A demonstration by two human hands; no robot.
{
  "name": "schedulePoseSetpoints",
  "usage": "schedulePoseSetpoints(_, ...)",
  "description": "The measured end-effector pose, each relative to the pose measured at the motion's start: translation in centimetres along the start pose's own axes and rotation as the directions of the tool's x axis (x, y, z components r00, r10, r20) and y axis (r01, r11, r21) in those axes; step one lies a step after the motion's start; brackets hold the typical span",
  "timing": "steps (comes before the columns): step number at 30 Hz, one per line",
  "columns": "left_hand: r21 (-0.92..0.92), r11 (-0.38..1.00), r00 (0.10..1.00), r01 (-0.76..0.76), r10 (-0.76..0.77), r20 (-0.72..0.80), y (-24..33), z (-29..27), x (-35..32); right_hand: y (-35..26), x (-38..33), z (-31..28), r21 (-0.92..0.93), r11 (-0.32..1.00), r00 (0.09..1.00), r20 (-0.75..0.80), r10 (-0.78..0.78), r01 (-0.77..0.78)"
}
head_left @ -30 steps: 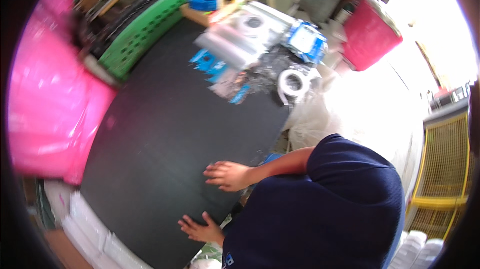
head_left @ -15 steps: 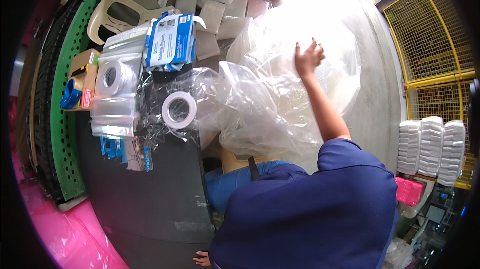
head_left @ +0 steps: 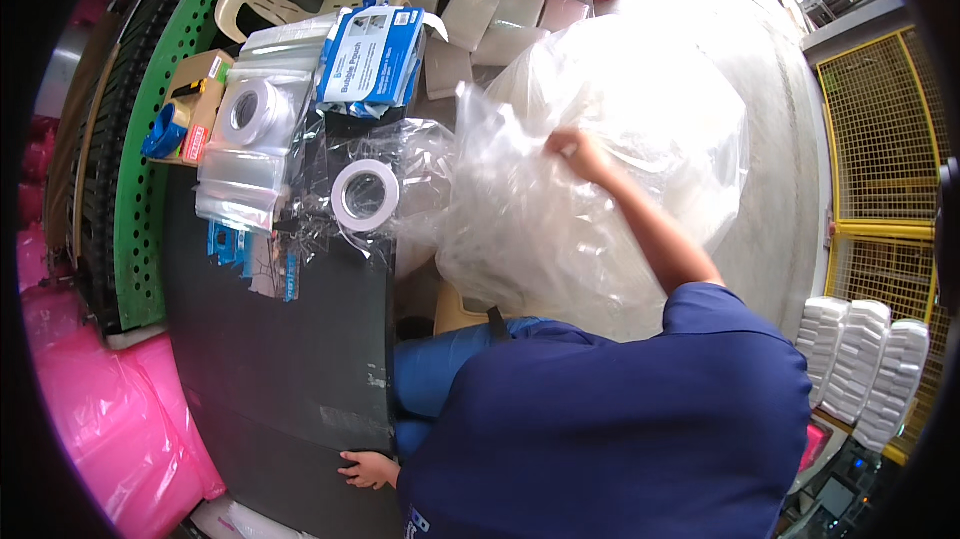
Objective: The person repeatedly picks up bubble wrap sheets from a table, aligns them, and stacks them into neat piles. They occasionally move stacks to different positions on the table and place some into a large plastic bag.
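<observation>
My right hand (head_left: 578, 153) reaches over a large, clear plastic bag (head_left: 530, 229), its fingers curled and closed on the crumpled film. The bag bulges out beside the table and laps onto its edge; what it contains is hard to make out. My left hand (head_left: 370, 470) lies flat on the dark table (head_left: 280, 369) near its edge, fingers apart and holding nothing. Closest to the bag on the tabletop is a white tape roll (head_left: 365, 196), resting on loose clear film.
Clear plastic sleeves (head_left: 240, 174), another tape roll (head_left: 250, 111), a blue-and-white pouch pack (head_left: 370, 54) and a cardboard box (head_left: 205, 89) crowd the table's far end. Flat translucent packs (head_left: 490, 14) lie beyond. A yellow mesh fence (head_left: 885, 129) and white stacks (head_left: 850, 354) stand right.
My right hand, spread open above the bag before, has moved left and down and closed on the film, which bunches up. More of my left hand shows on the table. The view has shifted.
</observation>
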State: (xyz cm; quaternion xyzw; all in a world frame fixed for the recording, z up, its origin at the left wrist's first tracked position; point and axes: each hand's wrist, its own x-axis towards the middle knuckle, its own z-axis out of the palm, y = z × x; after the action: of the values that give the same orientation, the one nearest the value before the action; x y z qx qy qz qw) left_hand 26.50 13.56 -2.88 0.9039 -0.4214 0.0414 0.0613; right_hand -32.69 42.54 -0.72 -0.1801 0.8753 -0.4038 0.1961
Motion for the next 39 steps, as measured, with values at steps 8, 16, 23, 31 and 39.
schedulePoseSetpoints(8, -0.071, 0.997, 0.999, -0.023, 0.02, -0.043, 0.2, 1.1, 0.0, 7.6, -1.4, -31.8, -0.075, 0.843, 0.402, -0.899, 0.174, -0.533)
schedulePoseSetpoints(16, -0.127, 0.992, 0.992, -0.027, 0.011, -0.124, 0.0, 0.3, -0.3, -8.2, -6.3, -8.2, -0.327, 0.92, 0.958, 0.25, -0.139, 0.218)
schedulePoseSetpoints(23, -0.071, 0.997, 0.999, -0.034, 0.032, -0.035, -0.4, 0.9, 0.1, 0.2, -2.8, -4.6, -0.902, 0.346, 0.617, 0.43, 0.659, 0.259)
schedulePoseSetpoints(31, -0.168, 0.981, 0.974, -0.098, 0.06, -0.218, 3.4, -0.3, -1.8, -2.3, 5.7, -4.5, -0.549, 0.704, 0.891, 0.22, -0.398, 0.45)
schedulePoseSetpoints(39, -0.368, -0.895, -0.774, -0.254, 0.416, -0.477, 19.5, -7.9, -30.1, -5.8, -0.9, 10.1, -0.329, 0.497, 0.509, 0.813, -0.283, 0.803)
